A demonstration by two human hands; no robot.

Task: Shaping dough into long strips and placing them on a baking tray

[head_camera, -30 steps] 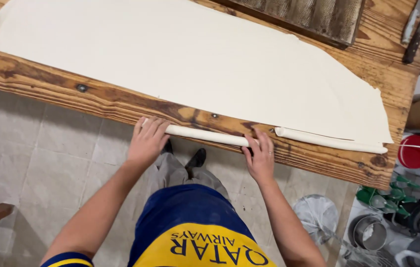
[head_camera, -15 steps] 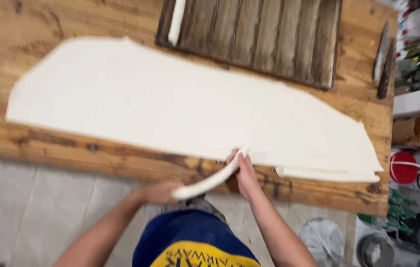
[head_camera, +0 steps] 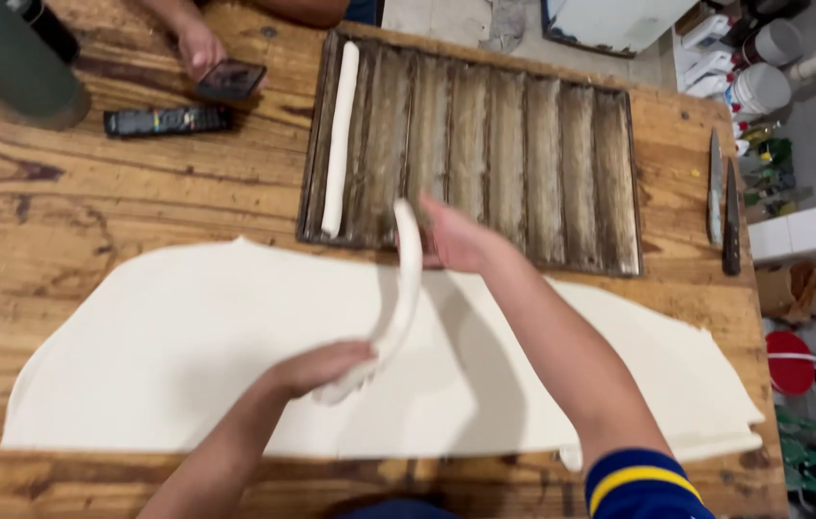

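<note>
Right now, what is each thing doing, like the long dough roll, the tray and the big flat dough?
Dough roll: lifted off the table, sagging between both hands.
Left hand: gripping the roll's near end.
Right hand: holding the roll's far end beside the tray.
Grooved baking tray: one dough stick in its leftmost groove, other grooves bare.
Dough sheet: spread flat on the wooden table.
Two knives: lying flat beside the tray.

Both my bare forearms reach forward from the bottom edge. My left hand (head_camera: 316,368) is lower and nearer me, fingers curled closed in a grip. My right hand (head_camera: 456,238) is stretched farther out — fingers gripping, blue-and-yellow sleeve cuff at the elbow.
</note>
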